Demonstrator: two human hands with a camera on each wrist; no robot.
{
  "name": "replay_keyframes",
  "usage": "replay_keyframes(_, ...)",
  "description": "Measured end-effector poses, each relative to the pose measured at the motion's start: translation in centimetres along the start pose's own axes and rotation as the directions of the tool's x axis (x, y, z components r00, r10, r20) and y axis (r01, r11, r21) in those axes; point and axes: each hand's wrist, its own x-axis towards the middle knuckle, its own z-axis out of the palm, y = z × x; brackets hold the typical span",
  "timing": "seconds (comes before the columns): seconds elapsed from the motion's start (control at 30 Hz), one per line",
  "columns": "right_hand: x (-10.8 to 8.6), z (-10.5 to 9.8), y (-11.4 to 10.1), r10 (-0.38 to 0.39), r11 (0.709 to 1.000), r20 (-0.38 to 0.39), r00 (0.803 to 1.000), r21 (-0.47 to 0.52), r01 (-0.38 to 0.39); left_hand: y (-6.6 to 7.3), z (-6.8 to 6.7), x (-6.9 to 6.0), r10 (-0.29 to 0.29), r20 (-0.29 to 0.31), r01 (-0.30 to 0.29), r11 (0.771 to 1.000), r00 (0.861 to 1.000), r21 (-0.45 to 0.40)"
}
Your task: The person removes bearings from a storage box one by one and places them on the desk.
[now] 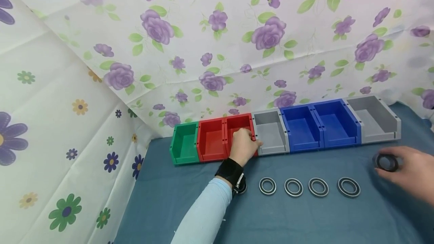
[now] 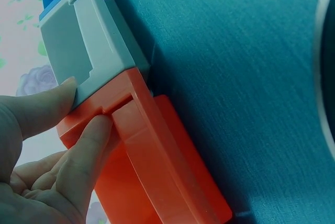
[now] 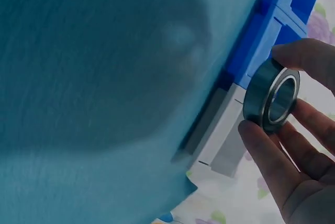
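In the head view my left hand (image 1: 243, 146) is at the right-hand red bin (image 1: 211, 142), by its border with the small grey bin (image 1: 271, 133). The left wrist view shows the thumb on the grey bin's side and the index finger inside the red bin, pinching the adjoining walls. Far right, my right hand (image 1: 415, 170) holds a ball bearing (image 3: 259, 96) between thumb and fingers, raised above the cloth. Several more bearings lie flat in a row, among them one bearing (image 1: 340, 187) nearest that hand. Another is partly hidden behind the left wrist.
A green bin (image 1: 184, 144) ends the row at the left. Two blue bins (image 1: 301, 127) and a wider grey bin (image 1: 373, 121) continue it rightward. Blue cloth (image 1: 305, 221) covers the table. A flowered sheet (image 1: 203, 48) hangs behind the bins.
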Motion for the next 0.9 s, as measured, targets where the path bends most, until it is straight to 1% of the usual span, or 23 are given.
replay_keyframes(0.1, -0.1, 0.2, 0.1, -0.009, 1.0, 0.066, 0.998, -0.013, 0.01, -0.1, 0.1, 0.1, 0.003, -0.002, -0.003, 1.0, 1.0, -0.001)
replay_keyframes(0.27, -0.6, 0.5, 0.2, -0.054, 0.998, 0.148, 0.988, -0.023, 0.058, -0.1, 0.2, 0.1, 0.003, 0.007, -0.003, 1.0, 1.0, -0.007)
replay_keyframes(0.4, -0.5, 0.5, 0.2, -0.055, 0.998, 0.26, 0.964, -0.027, 0.065, -0.1, 0.1, 0.0, 0.002, 0.0, -0.002, 1.0, 1.0, -0.002)
replay_keyframes(0.5, -0.5, 0.5, 0.2, -0.046, 0.998, 0.314, 0.948, -0.035, 0.06, 0.0, 0.0, 0.0, 0.002, -0.004, -0.002, 1.0, 1.0, -0.001)
replay_keyframes(0.6, -0.5, 0.6, 0.2, -0.044, 0.998, 0.331, 0.942, -0.035, 0.059, 0.0, 0.0, 0.0, 0.004, -0.003, -0.004, 1.0, 1.0, 0.001)
replay_keyframes(0.9, -0.6, 1.5, 0.6, -0.063, 0.997, 0.323, 0.944, -0.02, 0.074, -0.1, 0.1, 0.1, -0.011, 0.001, 0.011, 1.0, 1.0, -0.002)
